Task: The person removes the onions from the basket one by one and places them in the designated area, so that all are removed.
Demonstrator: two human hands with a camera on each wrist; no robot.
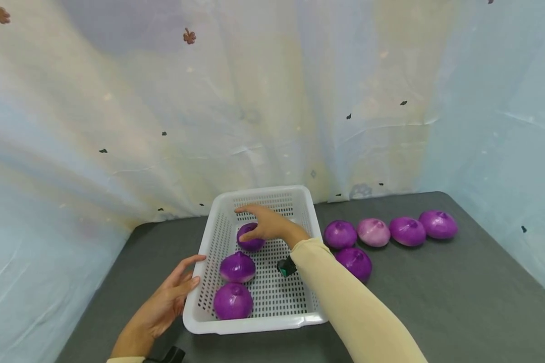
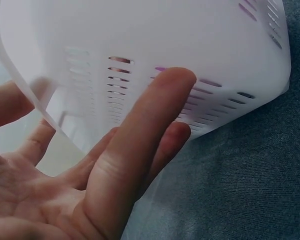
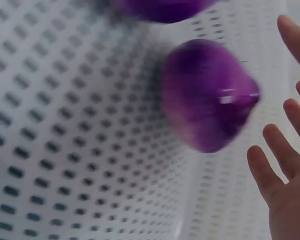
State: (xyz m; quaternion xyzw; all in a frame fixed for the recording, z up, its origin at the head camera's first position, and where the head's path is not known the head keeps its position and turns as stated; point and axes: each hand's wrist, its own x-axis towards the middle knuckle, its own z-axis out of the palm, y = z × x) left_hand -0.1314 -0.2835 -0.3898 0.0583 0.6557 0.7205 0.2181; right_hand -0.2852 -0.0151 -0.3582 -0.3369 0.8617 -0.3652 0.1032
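Three purple onions stand in a line along the left side of a white perforated basket (image 1: pixel 263 326): a near onion (image 1: pixel 233 302), a middle onion (image 1: pixel 237 267) and a far onion (image 1: pixel 252 245). Above the far onion is my right hand (image 1: pixel 269 223), its fingers spread. The right wrist view shows a gap between that onion (image 3: pixel 205 95) and the fingers (image 3: pixel 277 150). My left hand (image 1: pixel 161 305) is at the basket's left rim with fingers extended. In the left wrist view its thumb (image 2: pixel 135 135) stretches along the outer wall; whether it presses there I cannot tell.
On the grey table (image 1: pixel 454 292), right of the basket, several more onions lie: a row with a paler pink onion (image 1: pixel 374 232) in it, and another onion (image 1: pixel 355 263) in front, partly behind my right sleeve. A patterned curtain (image 1: pixel 272 101) hangs behind the table.
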